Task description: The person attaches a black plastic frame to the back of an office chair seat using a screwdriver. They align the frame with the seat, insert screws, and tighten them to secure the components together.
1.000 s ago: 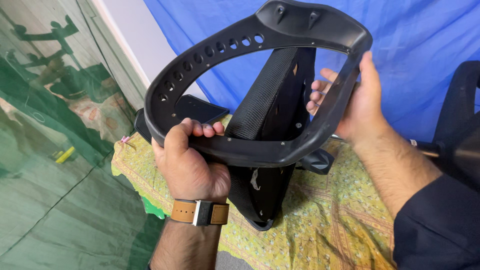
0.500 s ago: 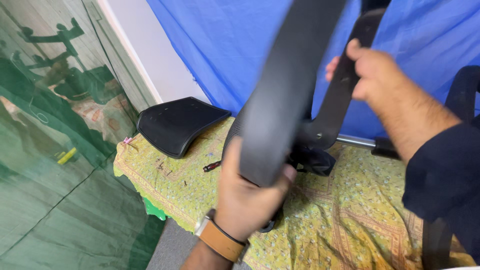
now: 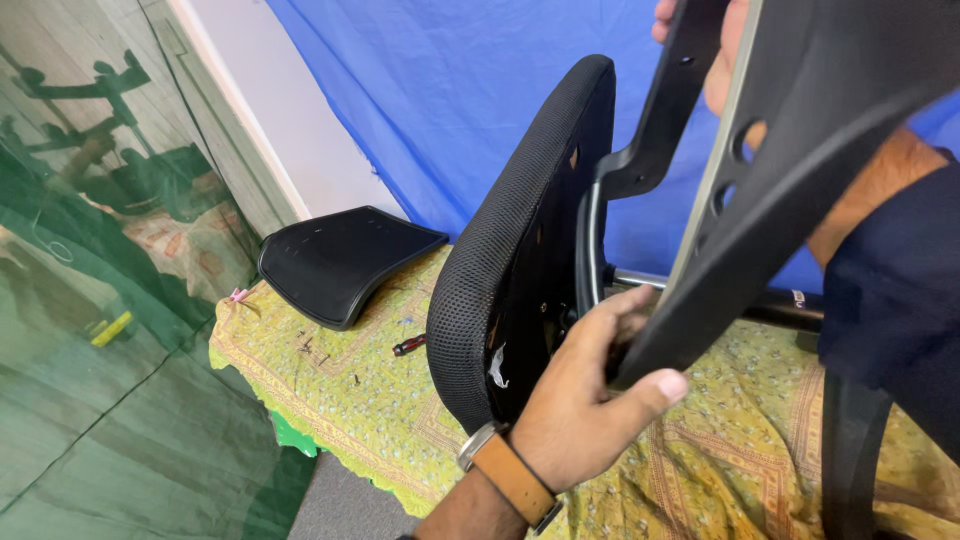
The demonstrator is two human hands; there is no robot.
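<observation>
We hold a black plastic chair frame [image 3: 790, 190] up in both hands, above the table [image 3: 330, 390] with its yellow patterned cloth; the left hand [image 3: 585, 400] grips the frame's lower end, fingers [image 3: 655, 385] curled round the edge with the thumb on the near face; the right hand [image 3: 715, 60] is mostly hidden behind the upper part of the frame, so we cannot tell how its fingers close, though it seems to support the top.

Progress, as we judge it: the frame is not yet joined to anything; the mesh-covered chair back [image 3: 520, 240] stands upright on the table just beside and left of the frame, apparently apart from it; a separate black curved panel [image 3: 345, 260] lies loose at the far left of the table; a small dark-handled tool [image 3: 410, 345] lies near it, untouched; a metal tube [image 3: 700, 290] runs behind; assembly appears to be at an early-to-middle stage.

Orientation: the frame's long axis runs steeply, from lower left at the left hand up to the upper right; its row of holes [image 3: 735, 165] follows that line; the broad face turns toward us.
</observation>
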